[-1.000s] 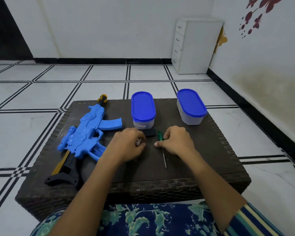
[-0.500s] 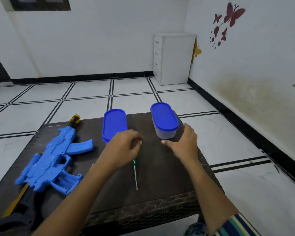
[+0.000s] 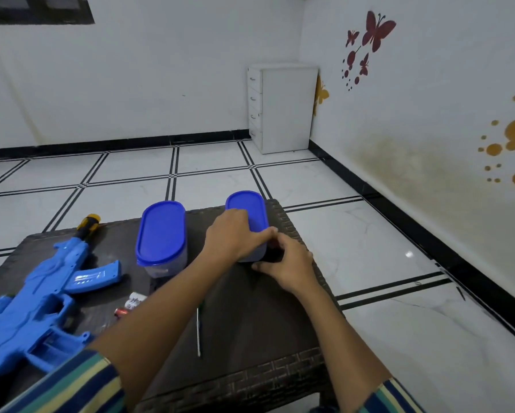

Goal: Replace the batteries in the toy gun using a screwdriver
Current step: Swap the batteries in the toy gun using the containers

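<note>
Both hands grip the right tub (image 3: 251, 204), left hand (image 3: 232, 236) over its lid, right hand (image 3: 289, 263) at its base, while the gun (image 3: 41, 308), batteries (image 3: 131, 305) and screwdriver (image 3: 198, 332) lie nearby; a jerked lid could spill the contents off the table (image 3: 265, 338).

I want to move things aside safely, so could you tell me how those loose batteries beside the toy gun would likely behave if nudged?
The batteries are small cylinders lying on their sides, so they would probably roll. The table looks flat and rimless, so they might roll off.
</note>
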Demonstrator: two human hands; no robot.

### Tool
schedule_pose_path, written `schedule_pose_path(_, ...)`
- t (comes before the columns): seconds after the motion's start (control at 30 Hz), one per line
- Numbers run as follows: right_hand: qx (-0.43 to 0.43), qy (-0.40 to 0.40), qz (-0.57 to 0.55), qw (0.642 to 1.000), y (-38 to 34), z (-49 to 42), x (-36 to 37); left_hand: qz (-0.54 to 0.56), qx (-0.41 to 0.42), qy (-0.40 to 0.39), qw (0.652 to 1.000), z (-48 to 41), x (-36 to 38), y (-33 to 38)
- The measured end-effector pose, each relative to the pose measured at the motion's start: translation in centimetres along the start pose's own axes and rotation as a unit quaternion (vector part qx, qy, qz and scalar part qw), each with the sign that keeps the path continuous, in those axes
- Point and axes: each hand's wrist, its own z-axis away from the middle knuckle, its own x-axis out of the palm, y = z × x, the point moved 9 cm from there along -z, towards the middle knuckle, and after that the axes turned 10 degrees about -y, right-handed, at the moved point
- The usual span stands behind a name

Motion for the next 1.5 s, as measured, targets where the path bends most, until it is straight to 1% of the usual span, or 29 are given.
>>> schedule_pose_path(0.07,-0.010,-0.011,-0.018,1.000,0.1,0.4,0.1,-0.031,-0.007,0.005,0.999,0.8,-0.5,0.3)
schedule_pose_path(0.17,-0.024,-0.027,-0.024,0.999,0.0,1.1,0.3,-0.029,-0.022,-0.023,0.999,1.3,-0.5,0.4)
schedule_pose_path(0.23,-0.025,-0.041,-0.009,0.999,-0.3,1.6,0.5,-0.035,-0.035,-0.048,0.998,1.3,-0.5,0.6)
schedule_pose_path(0.3,-0.023,-0.046,0.031,0.998,-0.8,1.9,0.8,-0.067,-0.040,-0.066,0.995,1.4,-0.5,1.1)
schedule_pose_path(0.37,-0.017,-0.034,0.063,0.997,-1.5,2.2,1.0,-0.095,-0.032,-0.075,0.992,1.4,-0.6,1.6)
schedule_pose_path(0.43,-0.011,-0.005,0.062,0.998,-2.0,2.3,1.2,-0.102,-0.021,-0.082,0.991,1.4,-0.6,1.9)
schedule_pose_path(0.6,-0.006,0.073,0.040,0.997,-2.9,2.2,1.2,-0.081,0.007,-0.076,0.994,1.8,-1.2,1.4)
schedule_pose_path(0.83,-0.035,0.112,0.113,0.987,-4.5,2.3,1.1,-0.082,0.051,-0.092,0.991,1.8,-1.3,1.2)
schedule_pose_path(0.93,-0.033,0.125,0.154,0.980,-4.8,2.1,1.2,-0.068,0.067,-0.085,0.992,1.7,-1.6,0.9)
schedule_pose_path(1.03,-0.039,0.148,0.193,0.969,-5.3,2.0,1.4,-0.044,0.074,-0.096,0.992,1.5,-1.8,0.0)
schedule_pose_path(1.2,-0.055,0.163,0.223,0.960,-5.8,1.9,1.6,0.000,0.068,-0.108,0.992,1.4,-2.2,-1.0)
schedule_pose_path(1.37,-0.040,0.157,0.223,0.961,-5.3,1.7,1.8,-0.001,0.063,-0.137,0.989,1.4,-1.9,-0.7)
schedule_pose_path(1.43,-0.037,0.148,0.213,0.965,-5.0,1.8,1.7,0.005,0.069,-0.160,0.985,1.5,-1.9,-0.2)
schedule_pose_path(1.5,-0.016,0.134,0.171,0.976,-4.2,1.9,1.2,0.030,0.093,-0.157,0.983,1.5,-2.2,-0.1)
